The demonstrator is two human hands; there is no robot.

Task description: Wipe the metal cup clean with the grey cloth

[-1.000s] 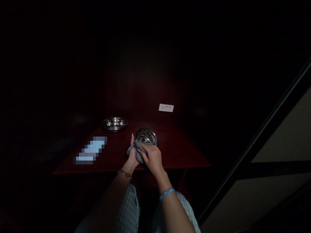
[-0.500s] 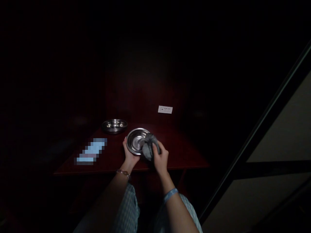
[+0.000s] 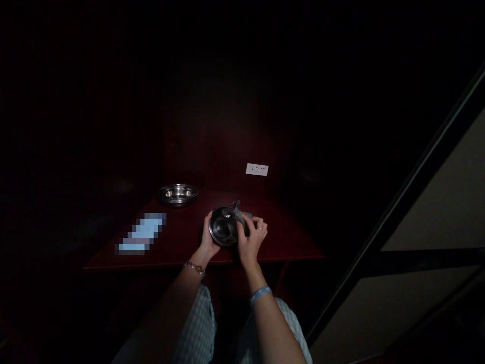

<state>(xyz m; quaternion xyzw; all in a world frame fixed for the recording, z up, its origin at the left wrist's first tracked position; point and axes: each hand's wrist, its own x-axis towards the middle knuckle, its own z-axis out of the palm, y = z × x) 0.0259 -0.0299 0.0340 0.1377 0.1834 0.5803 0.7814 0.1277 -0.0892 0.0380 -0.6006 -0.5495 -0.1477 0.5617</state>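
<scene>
A shiny steel bowl [image 3: 221, 227] is held above the front half of the table, tilted so that its inside faces me. Around its left side, my left hand [image 3: 207, 243] is closed on the rim and wall. My right hand [image 3: 250, 241] pinches a dark grey textured cloth [image 3: 237, 208] at the bowl's right rim. Part of the cloth sticks up over the rim and part hangs out behind the fingers. The fingertips of the left hand behind the bowl are hidden.
More steel bowls [image 3: 178, 195], nested together, stand at the back left of the dark red table [image 3: 288, 242]. A blurred-out bright blue flat object [image 3: 144, 232] lies at the left. A white socket plate [image 3: 257, 169] sits on the back wall.
The bowl has moved a little right and tipped, its inside now darker. My right hand has shifted the cloth from over the bowl's lower right to its right rim.
</scene>
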